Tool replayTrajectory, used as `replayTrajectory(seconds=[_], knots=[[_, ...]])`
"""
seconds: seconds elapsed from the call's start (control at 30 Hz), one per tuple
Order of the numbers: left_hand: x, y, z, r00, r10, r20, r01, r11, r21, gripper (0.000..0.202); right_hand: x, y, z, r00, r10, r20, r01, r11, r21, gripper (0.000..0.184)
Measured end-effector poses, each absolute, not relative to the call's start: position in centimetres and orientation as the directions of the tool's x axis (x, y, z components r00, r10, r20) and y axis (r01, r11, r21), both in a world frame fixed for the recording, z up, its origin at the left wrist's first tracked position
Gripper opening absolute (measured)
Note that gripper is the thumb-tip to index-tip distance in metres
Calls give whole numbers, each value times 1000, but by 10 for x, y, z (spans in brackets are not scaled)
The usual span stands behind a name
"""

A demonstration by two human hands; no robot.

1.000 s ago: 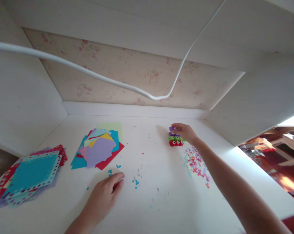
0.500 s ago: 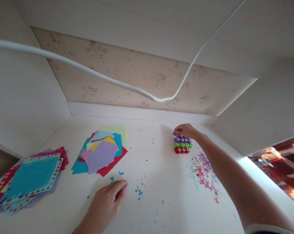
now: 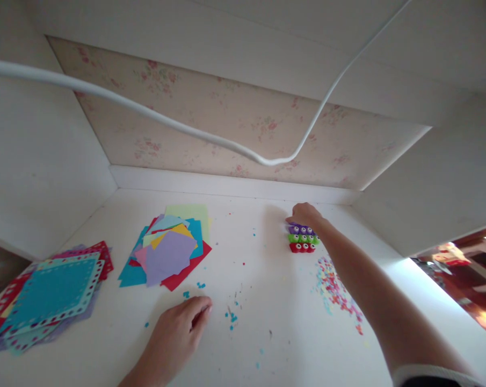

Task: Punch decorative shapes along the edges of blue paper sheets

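Observation:
My right hand (image 3: 305, 215) is closed at the back of a small block of craft punches, its fingers hiding most of the purple punch they grip. The block has a front row of red punches (image 3: 302, 248), green punches (image 3: 303, 238) behind them and purple punches (image 3: 301, 229) at the back. Each has a round white top with a dark centre. My left hand (image 3: 182, 322) rests on the white table, loosely curled with nothing visible in it. Blue paper bits (image 3: 231, 317) lie just to its right.
Coloured paper sheets (image 3: 171, 258) lie fanned behind my left hand. A stack of sheets with punched borders (image 3: 57, 293) is at the far left. Confetti (image 3: 335, 287) is scattered beside my right forearm. A white cable (image 3: 178, 124) hangs across the view above the table.
My right hand has turned slightly and settled lower over the back row, covering the purple punch that showed between its fingers. My left hand stays put.

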State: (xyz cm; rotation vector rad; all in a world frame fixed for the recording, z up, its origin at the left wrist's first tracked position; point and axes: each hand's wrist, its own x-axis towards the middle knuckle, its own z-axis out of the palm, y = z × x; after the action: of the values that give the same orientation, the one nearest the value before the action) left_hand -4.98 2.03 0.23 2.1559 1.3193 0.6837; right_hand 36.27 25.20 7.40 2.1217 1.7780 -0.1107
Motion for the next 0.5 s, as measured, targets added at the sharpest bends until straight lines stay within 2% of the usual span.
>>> replayTrajectory(seconds=[0.27,0.5], knots=[[-50,20,4,409,898,164,627,-407,664,20,351,237,81,253,935,-248,954,-198,225,33],[-50,19,8,427,888,170,650,-432,625,20,315,205,112,163,986,-27,985,-162,56,49]])
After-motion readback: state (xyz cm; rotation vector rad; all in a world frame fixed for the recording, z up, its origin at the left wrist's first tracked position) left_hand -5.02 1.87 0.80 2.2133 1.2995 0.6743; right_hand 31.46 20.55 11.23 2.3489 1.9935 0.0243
